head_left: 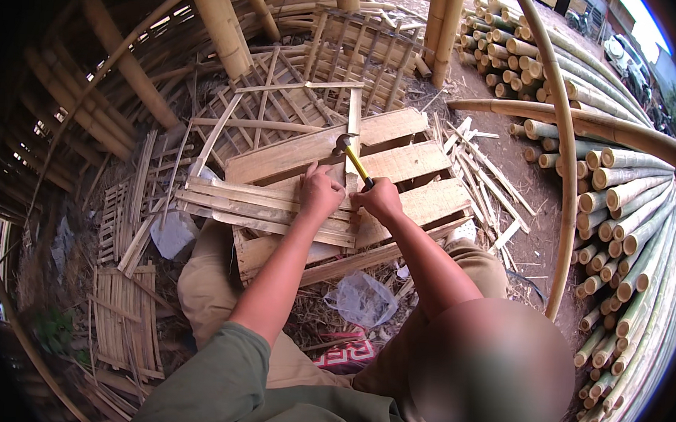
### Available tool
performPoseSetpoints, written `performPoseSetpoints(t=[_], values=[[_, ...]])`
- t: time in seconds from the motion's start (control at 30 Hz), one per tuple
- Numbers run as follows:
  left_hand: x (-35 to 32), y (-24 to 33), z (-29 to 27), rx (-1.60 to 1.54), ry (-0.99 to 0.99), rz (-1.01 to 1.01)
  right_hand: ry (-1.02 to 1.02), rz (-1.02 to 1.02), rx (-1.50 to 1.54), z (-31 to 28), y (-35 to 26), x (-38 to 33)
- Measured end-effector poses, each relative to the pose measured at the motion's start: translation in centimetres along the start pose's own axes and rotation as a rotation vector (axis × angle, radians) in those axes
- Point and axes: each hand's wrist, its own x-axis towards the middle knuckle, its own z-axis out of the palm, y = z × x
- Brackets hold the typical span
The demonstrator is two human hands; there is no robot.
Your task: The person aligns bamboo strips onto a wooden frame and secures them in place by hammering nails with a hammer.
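My right hand is closed round the handle of a claw hammer. Its yellow and black handle slants up and left to the metal head, which is over an upright bamboo strip. Close beside it, my left hand rests with bent, closed fingers at the right end of several flat bamboo slats. Whatever lies between those fingertips is too small to make out. The slats and strip form part of a light frame lying across a low bench of rough wooden planks.
Finished-looking slatted panels lean beyond the bench, and another panel lies at left. Loose bamboo strips are scattered right of the bench. Stacked bamboo poles fill the right side. A clear plastic bag lies between my legs.
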Motion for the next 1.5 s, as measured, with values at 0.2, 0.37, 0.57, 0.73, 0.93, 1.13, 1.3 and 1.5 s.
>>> performPoseSetpoints(t=[0.2,0.37,0.57,0.73,0.93,1.13,1.3,1.5], values=[[-0.1,-0.5,0.5,-0.009,0.096,0.128,-0.006,0.01,-0.017,0.2,-0.1,0.2],[-1.4,0.3,-1.0,-0.285,0.204,-0.007,-0.033,0.056,-0.034,-0.1,-0.3,-0.1],[-2.8,0.8,-3.2,-0.404,0.096,-0.136,0.022,0.012,-0.007,0.1,0.3,0.5],[-2.8,-0.9,-3.0,-0.551,0.1,-0.145,-0.101,0.084,-0.048,-0.2,-0.8,0.2],[-2.8,-0.6,-2.8,-0.213,0.021,-0.03,-0.089,0.098,-0.048,-0.3,-0.3,0.3],[-1.6,-0.7,-1.8,-0.181,-0.012,0.099,-0.098,0.106,-0.07,-0.3,-0.9,0.3],[-0.6,1.8,-1.8,-0.022,-0.24,-0.099,-0.119,0.105,-0.074,0.1,-0.1,0.8],[0.7,3.4,-1.4,0.213,-0.262,-0.161,0.027,0.019,-0.048,0.7,0.3,1.0]])
